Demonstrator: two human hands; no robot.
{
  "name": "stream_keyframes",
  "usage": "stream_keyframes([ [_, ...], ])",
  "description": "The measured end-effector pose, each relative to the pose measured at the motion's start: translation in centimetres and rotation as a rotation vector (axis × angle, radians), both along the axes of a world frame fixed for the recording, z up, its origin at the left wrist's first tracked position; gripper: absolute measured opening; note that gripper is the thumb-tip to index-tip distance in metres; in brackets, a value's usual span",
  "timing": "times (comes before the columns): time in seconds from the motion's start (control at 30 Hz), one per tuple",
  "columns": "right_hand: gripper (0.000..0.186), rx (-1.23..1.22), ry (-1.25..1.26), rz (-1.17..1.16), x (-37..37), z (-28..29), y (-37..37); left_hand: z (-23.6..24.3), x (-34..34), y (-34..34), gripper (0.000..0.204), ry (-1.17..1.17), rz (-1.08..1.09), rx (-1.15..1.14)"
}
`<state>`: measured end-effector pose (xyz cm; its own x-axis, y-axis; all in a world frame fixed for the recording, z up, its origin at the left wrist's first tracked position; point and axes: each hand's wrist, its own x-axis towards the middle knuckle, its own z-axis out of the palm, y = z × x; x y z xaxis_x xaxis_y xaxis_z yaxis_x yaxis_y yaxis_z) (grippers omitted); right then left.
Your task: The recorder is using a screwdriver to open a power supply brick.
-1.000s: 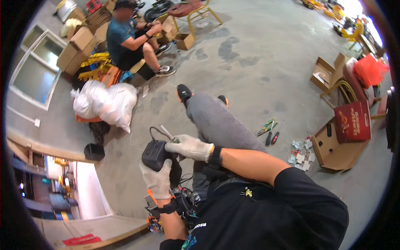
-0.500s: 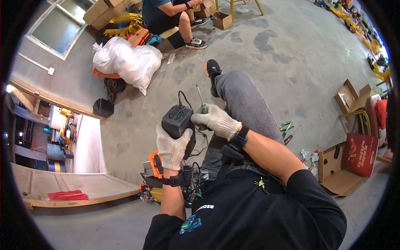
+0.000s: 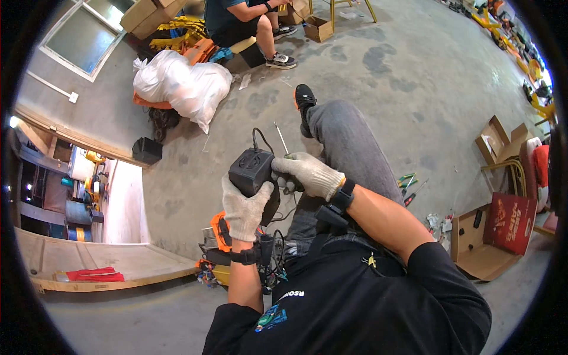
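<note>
My left hand (image 3: 246, 214), in a pale knitted glove, grips a black boxy device (image 3: 251, 173) from below and the left. The device has a round vented pattern on top and a cable (image 3: 264, 138) looping from its far side. My right hand (image 3: 312, 174), gloved alike, is closed around a screwdriver (image 3: 280, 139), whose metal shaft points away from me. Most of the handle is hidden in the glove. The fingertips of that hand meet the right side of the device. Below the left hand lies an orange and black machine (image 3: 220, 232), partly covered by my arm.
Pliers and screwdrivers (image 3: 408, 183) lie on the floor right of my leg. Open cardboard boxes (image 3: 467, 242) stand farther right. A white sack (image 3: 183, 89) sits at the far left, near another person (image 3: 236, 26). A wooden shelf (image 3: 118, 260) runs along the left.
My right hand has turned slightly, and the screwdriver's tip has swung left. Its green handle shows less. The left hand holds the device in almost the same place.
</note>
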<state>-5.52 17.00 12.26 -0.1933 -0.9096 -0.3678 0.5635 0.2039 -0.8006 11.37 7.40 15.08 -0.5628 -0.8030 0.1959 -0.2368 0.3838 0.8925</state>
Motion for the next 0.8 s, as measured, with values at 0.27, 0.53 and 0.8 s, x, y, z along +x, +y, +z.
stream_keyframes([
  [0.27,0.025,-0.015,-0.019,-0.026,-0.2,0.3,0.3,-0.3,0.2,-0.4,0.064,-0.005,-0.028,-0.001],
  [0.53,0.028,-0.048,0.237,-0.083,0.0,-0.1,0.1,-0.2,0.2,-0.3,0.066,-0.051,-0.046,0.011],
  [0.8,0.030,0.013,0.426,-0.139,0.1,1.6,0.4,0.5,0.8,-1.0,0.066,0.018,0.038,0.015],
])
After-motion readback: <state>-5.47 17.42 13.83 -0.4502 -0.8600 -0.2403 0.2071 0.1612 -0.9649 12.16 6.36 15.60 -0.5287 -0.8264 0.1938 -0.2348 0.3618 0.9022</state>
